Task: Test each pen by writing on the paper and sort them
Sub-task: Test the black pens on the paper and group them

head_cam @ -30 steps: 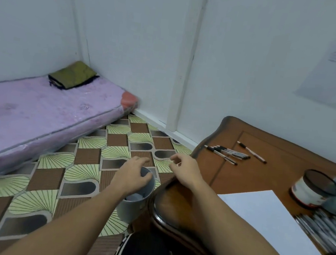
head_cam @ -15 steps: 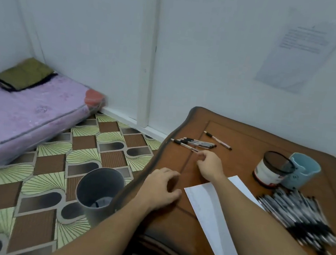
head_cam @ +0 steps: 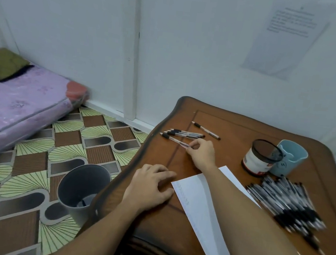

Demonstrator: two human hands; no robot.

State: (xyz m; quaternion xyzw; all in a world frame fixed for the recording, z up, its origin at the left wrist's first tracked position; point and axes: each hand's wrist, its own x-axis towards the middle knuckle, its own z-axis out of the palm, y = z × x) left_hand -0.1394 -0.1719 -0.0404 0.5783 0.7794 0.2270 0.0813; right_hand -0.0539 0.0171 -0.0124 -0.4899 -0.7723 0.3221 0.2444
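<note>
A person's right grip [head_cam: 201, 154] pinches the end of a pen [head_cam: 174, 140] on the counter [head_cam: 238, 129] by a small row of pens [head_cam: 185, 133], while the left grip [head_cam: 149, 188] rests flat, fingers loose, just beside the paper [head_cam: 202, 206]; a pile of pens [head_cam: 288, 204] lies right of it
</note>
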